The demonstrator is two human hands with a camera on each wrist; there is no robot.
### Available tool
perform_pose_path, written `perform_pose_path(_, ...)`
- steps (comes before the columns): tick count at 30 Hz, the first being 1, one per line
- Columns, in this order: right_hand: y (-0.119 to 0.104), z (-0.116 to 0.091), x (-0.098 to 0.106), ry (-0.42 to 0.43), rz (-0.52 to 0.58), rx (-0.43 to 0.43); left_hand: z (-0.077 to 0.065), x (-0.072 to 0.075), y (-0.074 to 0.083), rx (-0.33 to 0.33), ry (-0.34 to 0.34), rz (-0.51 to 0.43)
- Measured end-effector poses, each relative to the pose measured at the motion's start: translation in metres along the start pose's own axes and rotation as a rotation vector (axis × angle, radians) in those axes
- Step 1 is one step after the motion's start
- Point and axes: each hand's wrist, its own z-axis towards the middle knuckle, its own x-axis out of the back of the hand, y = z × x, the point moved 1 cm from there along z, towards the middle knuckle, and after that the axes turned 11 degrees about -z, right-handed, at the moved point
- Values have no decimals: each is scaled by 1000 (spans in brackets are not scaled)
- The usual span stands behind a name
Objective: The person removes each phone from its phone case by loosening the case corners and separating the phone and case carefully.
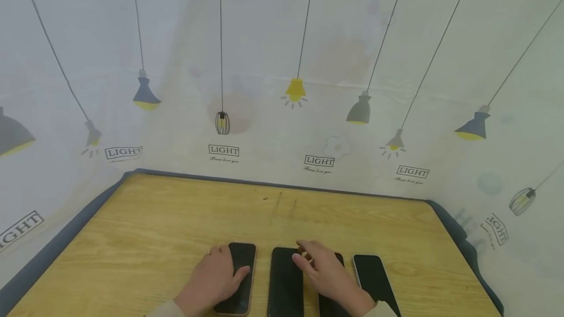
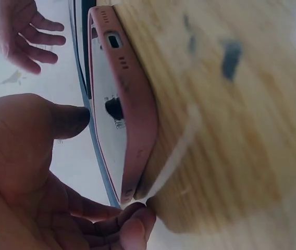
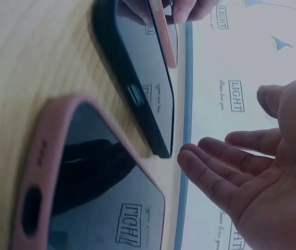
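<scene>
My left hand [image 1: 213, 273] holds the leftmost phone [image 1: 242, 285], which lies screen up on the table in a pink case. In the left wrist view, curled fingers [image 2: 137, 221] meet one side edge of this phone [image 2: 137, 99], and the thumb hangs over its screen. My right hand [image 1: 323, 270] hovers with relaxed fingers between a black-cased phone [image 1: 285, 283] and a third phone [image 1: 328, 305], partly hidden beneath it. In the right wrist view, that third phone [image 3: 106, 192] has a pink case, and nothing is in the hand [image 3: 262, 172].
A fourth phone [image 1: 374, 278] with a light rim lies at the right end of the row. The wooden table [image 1: 185, 209] has a dark blue-grey edge [image 1: 308, 188]. Behind it hangs a white curtain [image 1: 264, 136] printed with lamps.
</scene>
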Motion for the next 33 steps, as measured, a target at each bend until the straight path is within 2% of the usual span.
perform_pose_path(8,-5,5,-11,19,32,23,0,-3,6,12,5,38)
perform_pose_path(14,-8,7,-15,35,52,25,0,-1,10,45,1,12)
perform_pose_path(21,-11,11,-17,45,48,9,5,1,10,176,-52,-99)
perform_pose_path(26,-10,15,-17,20,70,-38,11,0,7,234,-63,-197)
perform_pose_path(30,-12,17,-17,15,101,-47,14,0,5,247,-62,-240)
perform_pose_path(33,-13,17,-19,11,127,-41,13,0,3,217,-43,-276)
